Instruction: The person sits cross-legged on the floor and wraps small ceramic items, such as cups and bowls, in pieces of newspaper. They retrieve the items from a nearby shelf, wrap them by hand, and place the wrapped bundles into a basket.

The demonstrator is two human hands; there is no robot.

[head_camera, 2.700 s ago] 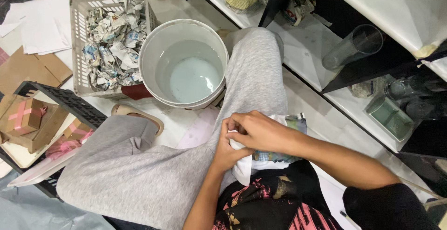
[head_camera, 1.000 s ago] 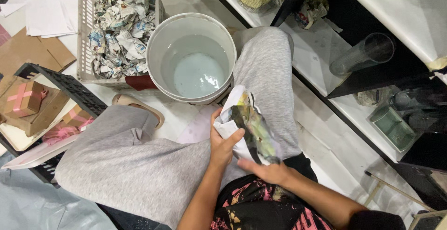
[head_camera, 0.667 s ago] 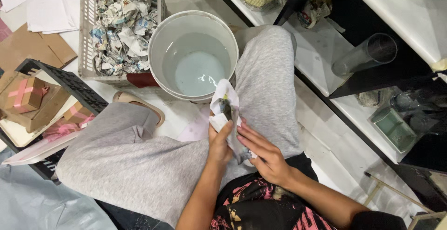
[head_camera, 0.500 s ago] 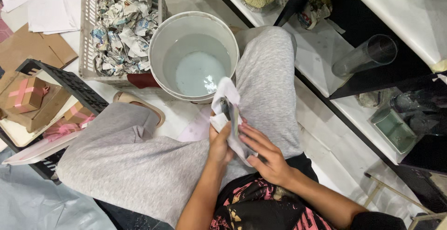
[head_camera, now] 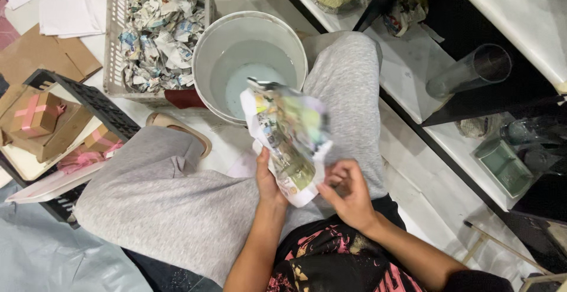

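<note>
Your left hand (head_camera: 267, 181) grips the crumpled paper (head_camera: 287, 136) just beside the bucket (head_camera: 205, 50); your right hand (head_camera: 348, 193) pinches its edge.

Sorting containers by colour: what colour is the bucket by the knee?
White, holding pale cloudy liquid; the bucket shows in the head view.

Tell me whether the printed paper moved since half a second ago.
Yes. The printed paper in the left hand has opened out and risen, now overlapping the white bucket's rim.

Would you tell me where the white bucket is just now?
In the head view the white bucket stands on the floor at upper centre, just right of the basket of crumpled paper, beside the grey-clad knee, beyond the printed sheet.
</note>
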